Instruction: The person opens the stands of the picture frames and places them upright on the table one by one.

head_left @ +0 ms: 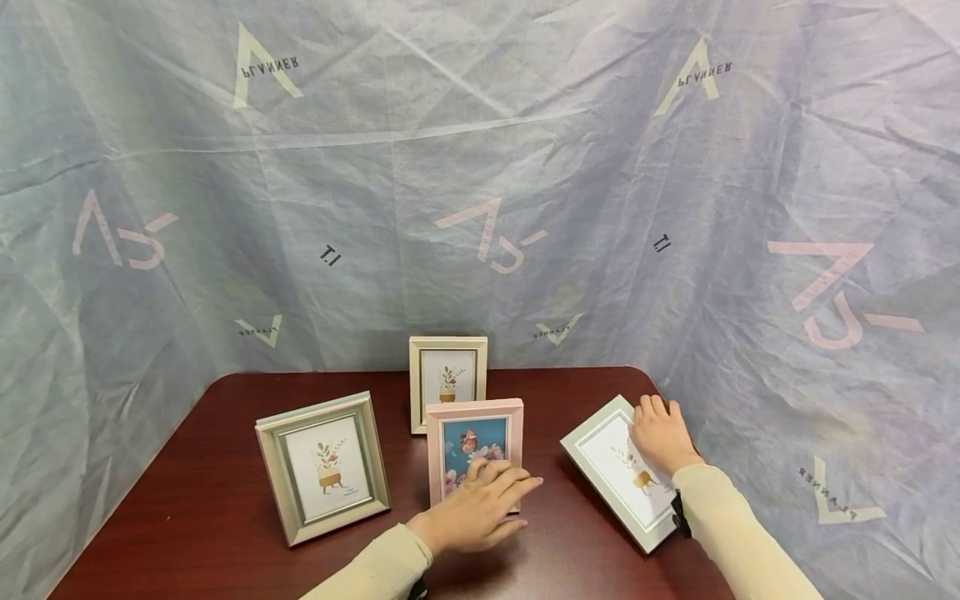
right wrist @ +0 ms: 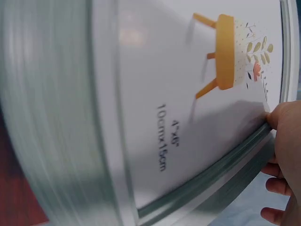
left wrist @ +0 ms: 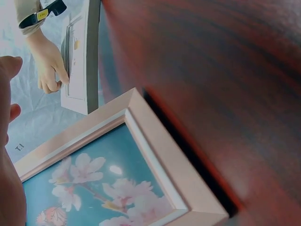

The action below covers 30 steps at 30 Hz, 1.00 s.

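Note:
My right hand [head_left: 663, 435] grips a pale green picture frame [head_left: 613, 467] by its right edge, and the frame leans over to the left. In the right wrist view the thumb lies on the front of this frame [right wrist: 188, 155], with the fingers behind its edge. A pink picture frame [head_left: 457, 433] with a blossom picture stands upright at the middle of the table. My left hand [head_left: 480, 508] is spread loosely before it, fingers relaxed and overlapping its lower part in the head view. Nothing is in the left hand's grasp.
A champagne-coloured frame [head_left: 281, 483] stands at the left, angled toward the middle. Behind the pink one is a cream frame [head_left: 417, 387], partly hidden. The dark red table [head_left: 195, 517] ends at a grey printed cloth [head_left: 420, 275] hanging around its back and sides.

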### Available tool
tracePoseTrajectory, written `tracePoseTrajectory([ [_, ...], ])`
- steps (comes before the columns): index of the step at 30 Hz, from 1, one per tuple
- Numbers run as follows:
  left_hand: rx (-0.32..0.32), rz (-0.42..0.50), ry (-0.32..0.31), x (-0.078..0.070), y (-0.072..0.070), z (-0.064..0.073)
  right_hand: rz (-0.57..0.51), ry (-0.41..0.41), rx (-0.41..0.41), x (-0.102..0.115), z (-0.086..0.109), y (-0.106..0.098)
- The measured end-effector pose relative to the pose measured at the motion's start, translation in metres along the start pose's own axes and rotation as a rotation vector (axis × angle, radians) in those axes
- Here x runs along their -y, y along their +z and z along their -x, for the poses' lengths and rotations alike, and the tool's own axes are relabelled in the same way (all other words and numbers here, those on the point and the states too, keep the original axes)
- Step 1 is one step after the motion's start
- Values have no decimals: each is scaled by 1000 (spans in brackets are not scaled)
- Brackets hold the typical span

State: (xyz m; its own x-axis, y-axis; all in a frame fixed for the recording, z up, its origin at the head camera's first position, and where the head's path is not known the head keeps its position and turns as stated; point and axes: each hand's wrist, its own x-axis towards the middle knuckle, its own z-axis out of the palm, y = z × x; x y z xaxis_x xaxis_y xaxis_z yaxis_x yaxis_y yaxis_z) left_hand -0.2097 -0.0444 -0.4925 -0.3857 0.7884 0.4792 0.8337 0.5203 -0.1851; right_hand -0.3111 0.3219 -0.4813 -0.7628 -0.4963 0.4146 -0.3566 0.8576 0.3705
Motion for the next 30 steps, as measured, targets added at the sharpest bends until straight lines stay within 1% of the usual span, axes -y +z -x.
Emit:
tracePoseTrajectory([
  [6,-43,15,-17,4,-11,-5,15,-43,-141,-7,-8,-20],
  [11,-68,42,-42,6,-23,-10,27,-82,-276,-11,-16,-29],
  [14,-89,48,-42,7,-29,-13,32,-94,-367,-11,-22,-36],
  [16,-116,41,-35,8,-33,-14,36,-101,-421,-10,-25,-42],
  [20,-182,5,-15,10,-39,-16,39,-117,-494,-7,-32,-57],
  [24,-244,-24,5,14,-45,-18,61,-126,-587,-5,-37,-71],
  [27,-276,-18,7,17,-51,-19,75,-127,-656,-4,-40,-79],
  [30,-297,-1,7,19,-59,-20,59,-133,-696,-2,-43,-88],
])
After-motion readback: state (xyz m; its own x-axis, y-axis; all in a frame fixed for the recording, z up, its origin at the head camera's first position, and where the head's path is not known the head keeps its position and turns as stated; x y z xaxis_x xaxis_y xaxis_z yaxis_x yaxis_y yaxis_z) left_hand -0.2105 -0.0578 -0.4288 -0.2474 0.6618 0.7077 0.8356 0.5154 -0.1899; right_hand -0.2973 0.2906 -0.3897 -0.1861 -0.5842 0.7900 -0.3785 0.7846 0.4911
